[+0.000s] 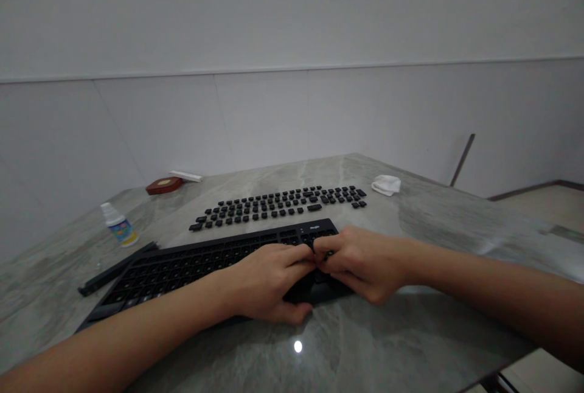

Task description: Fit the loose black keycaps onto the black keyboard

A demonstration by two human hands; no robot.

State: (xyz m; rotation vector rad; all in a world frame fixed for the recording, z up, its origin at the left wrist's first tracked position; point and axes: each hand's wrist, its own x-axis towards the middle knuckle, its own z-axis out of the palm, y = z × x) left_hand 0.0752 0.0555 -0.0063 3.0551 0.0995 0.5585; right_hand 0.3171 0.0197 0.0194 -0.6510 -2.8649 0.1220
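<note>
A black keyboard point(214, 253) lies at an angle on the table, many of its key places bare of caps. My left hand point(274, 280) rests on its right part, fingers stretched toward the number pad and thumb held apart near the front edge. Against those fingertips is my right hand point(360, 259), its fingers curled and closed over the keyboard's right end. Whatever the right fingers pinch is hidden. Behind the keyboard, loose black keycaps point(274, 203) are laid out in rows on the table.
On the grey marbled table point(365, 344), a white spray bottle point(119, 226) with a blue label stands left. A long black strip point(116, 269) lies beside the keyboard. Farther back are a reddish-brown box point(164, 185), a white bar point(186, 176) and a crumpled white cloth point(385, 184).
</note>
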